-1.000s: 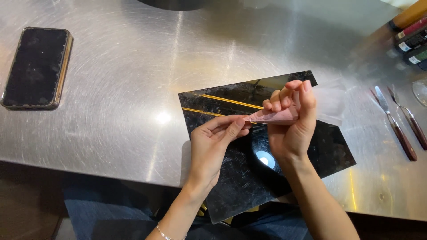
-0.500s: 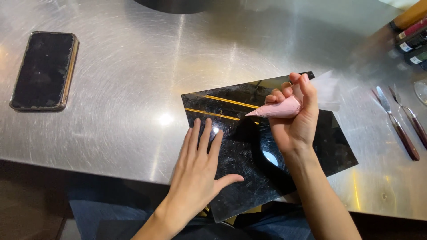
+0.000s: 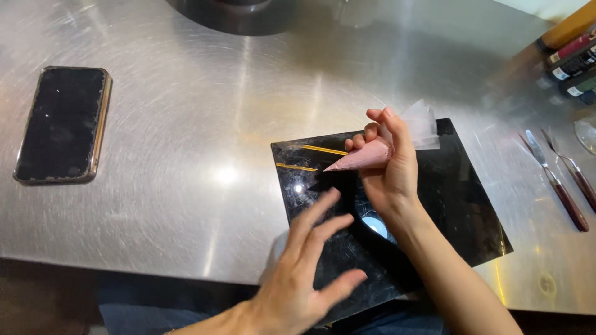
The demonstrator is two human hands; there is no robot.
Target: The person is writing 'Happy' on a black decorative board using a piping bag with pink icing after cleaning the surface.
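Left hand (image 3: 304, 273) lifted off black tile (image 3: 447, 205), fingers spread; right hand (image 3: 388, 164) fingers clamp piping cone (image 3: 363, 156).

Steel table (image 3: 205, 124) lies open between the smartphone (image 3: 62, 124) at the left edge and the black tile (image 3: 459, 205) at the front edge. Two palette knives (image 3: 559, 180) and paint bottles (image 3: 574, 68) crowd the right edge; a dark round base (image 3: 236, 15) blocks the back edge.

We lose the dark round base (image 3: 239, 15) and bottles (image 3: 574, 65) to the edges; the left hand (image 3: 304, 273) blurs.
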